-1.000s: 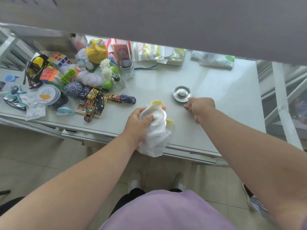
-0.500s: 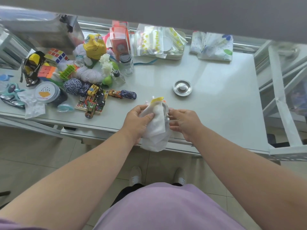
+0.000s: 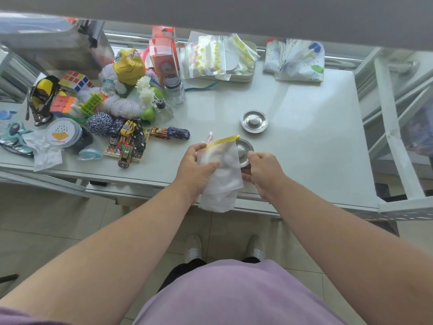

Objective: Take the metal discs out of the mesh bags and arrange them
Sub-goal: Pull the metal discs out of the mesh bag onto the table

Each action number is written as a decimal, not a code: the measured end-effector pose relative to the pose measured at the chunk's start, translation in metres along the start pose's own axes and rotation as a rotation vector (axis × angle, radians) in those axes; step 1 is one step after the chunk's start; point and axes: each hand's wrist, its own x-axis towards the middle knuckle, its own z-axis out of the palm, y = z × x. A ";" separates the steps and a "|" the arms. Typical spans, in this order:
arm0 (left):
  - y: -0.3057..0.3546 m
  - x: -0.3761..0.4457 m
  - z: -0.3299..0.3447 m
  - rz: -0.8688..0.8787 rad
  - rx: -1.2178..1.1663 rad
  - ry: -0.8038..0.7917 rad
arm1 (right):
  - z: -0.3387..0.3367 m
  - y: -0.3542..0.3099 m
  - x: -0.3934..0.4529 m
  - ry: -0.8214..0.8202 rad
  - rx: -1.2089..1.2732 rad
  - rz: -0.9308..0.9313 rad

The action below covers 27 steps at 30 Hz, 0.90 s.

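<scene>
A white mesh bag (image 3: 221, 171) with a yellow band along its mouth is gripped in the left hand (image 3: 196, 168) above the near edge of the pale table (image 3: 304, 141), its lower end hanging past that edge. A metal disc (image 3: 244, 152) with a raised centre knob is seen half out of the bag's right side, its rim pinched between the thumb and fingers of the right hand (image 3: 263, 173). A second metal disc (image 3: 254, 121), also knobbed and shiny, is laid flat on the table just beyond the hands, apart from both.

The left part of the table is crowded: toy cars (image 3: 131, 143), a ball of blue-and-white twine (image 3: 100, 124), two puzzle cubes (image 3: 70, 90), a small glass jar (image 3: 175, 89) with a black lid and a yellow plush figure (image 3: 128, 65) are heaped there, well apart from the bag. Clear zip bags in a tray (image 3: 220, 59) and a folded printed cloth (image 3: 296, 61) are set along the far edge. The stretch of table to the right of the discs is bare.

Rounded pale shapes are visible through the mesh; what they are cannot be told.
</scene>
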 end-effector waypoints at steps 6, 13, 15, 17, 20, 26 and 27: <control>0.001 0.001 0.009 0.008 0.044 0.036 | -0.004 -0.001 -0.003 0.027 0.141 0.035; 0.004 0.000 -0.007 -0.022 -0.002 0.069 | -0.030 -0.009 0.014 0.257 0.028 0.011; 0.004 -0.001 -0.013 -0.026 -0.024 0.060 | -0.034 -0.015 0.016 0.300 -0.015 0.012; 0.002 -0.001 -0.020 -0.024 -0.059 0.047 | -0.037 -0.020 0.019 0.322 -0.039 0.011; -0.001 0.000 -0.031 -0.017 -0.080 0.051 | -0.040 -0.023 0.025 0.336 -0.079 0.006; -0.001 0.004 -0.047 -0.031 -0.082 0.032 | -0.041 -0.017 0.013 0.392 -0.292 -0.041; 0.000 0.005 -0.048 -0.039 -0.087 0.022 | -0.038 -0.017 0.006 0.418 -0.329 -0.064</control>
